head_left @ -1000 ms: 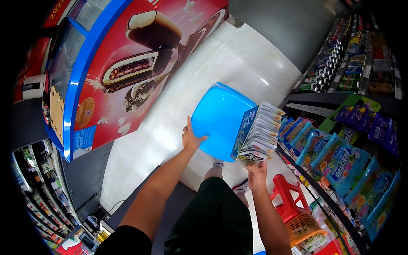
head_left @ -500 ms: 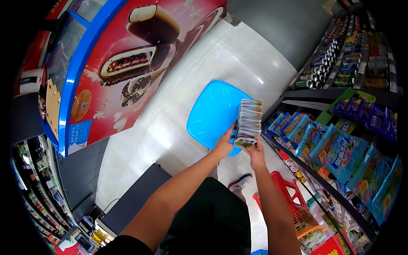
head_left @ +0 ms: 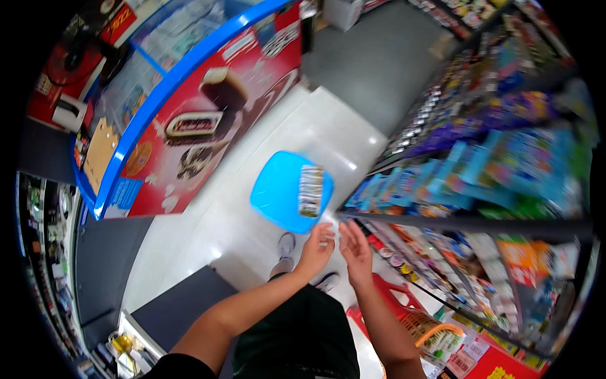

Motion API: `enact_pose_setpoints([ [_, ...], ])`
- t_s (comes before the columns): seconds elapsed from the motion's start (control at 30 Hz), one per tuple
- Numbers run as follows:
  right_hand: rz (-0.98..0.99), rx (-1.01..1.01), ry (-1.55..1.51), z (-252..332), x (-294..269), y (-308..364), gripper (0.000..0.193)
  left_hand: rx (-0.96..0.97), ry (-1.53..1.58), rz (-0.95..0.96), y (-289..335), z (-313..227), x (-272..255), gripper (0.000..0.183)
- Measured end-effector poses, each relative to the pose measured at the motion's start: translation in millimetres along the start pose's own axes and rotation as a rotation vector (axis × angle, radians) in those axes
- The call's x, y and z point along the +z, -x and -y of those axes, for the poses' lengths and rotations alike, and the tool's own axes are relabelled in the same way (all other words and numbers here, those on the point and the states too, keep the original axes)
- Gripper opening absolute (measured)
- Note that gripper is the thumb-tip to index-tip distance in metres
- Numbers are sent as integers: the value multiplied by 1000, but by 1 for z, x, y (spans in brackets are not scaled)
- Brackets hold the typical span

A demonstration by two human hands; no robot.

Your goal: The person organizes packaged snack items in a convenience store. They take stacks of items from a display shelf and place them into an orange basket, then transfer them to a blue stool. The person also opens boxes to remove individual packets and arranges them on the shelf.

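Observation:
A row of small flat packets [head_left: 310,191], packed tightly together, lies on the right part of a bright blue plastic surface [head_left: 274,192] with rounded corners, which looks like a stool top. Just nearer to me than the packets is my left hand [head_left: 317,248], its fingers loosely bent with nothing in them. My right hand [head_left: 356,251] is beside it, palm turned inward, fingers apart and likewise holding nothing. Neither hand touches the packets or the blue surface. Printing on the packets is too blurred to make out.
Shelving with hanging blue snack bags [head_left: 435,180] runs along the right. A freezer [head_left: 214,126] with a blue rim and red picture panel stands on the left. Near my right forearm are a red plastic stool [head_left: 394,294] and an orange basket [head_left: 424,325]. Pale tiles [head_left: 218,218] cover the floor.
Both hands have let go of the row of packets, which now rests on the blue surface. They have drawn back toward me. The view has shifted, so the right shelf appears closer.

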State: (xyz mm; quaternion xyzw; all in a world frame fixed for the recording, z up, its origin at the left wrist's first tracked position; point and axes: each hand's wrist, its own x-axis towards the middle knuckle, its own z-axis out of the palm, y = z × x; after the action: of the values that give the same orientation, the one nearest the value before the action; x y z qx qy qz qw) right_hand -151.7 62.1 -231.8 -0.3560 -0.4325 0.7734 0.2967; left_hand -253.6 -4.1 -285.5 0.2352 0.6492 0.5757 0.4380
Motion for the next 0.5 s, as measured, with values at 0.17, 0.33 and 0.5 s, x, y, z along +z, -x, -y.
enact_pose_setpoints([
  [0.17,-99,-302,248,134,-33,104,37,116,122,336,74,-128,97,41],
  [0.33,-513,-552,179,210,-94,172,21,318,62,545,112,-211,167,45],
  [0.5,-593,-694,328,288,-118,195,17,466,1,530,133,-256,216,62],
])
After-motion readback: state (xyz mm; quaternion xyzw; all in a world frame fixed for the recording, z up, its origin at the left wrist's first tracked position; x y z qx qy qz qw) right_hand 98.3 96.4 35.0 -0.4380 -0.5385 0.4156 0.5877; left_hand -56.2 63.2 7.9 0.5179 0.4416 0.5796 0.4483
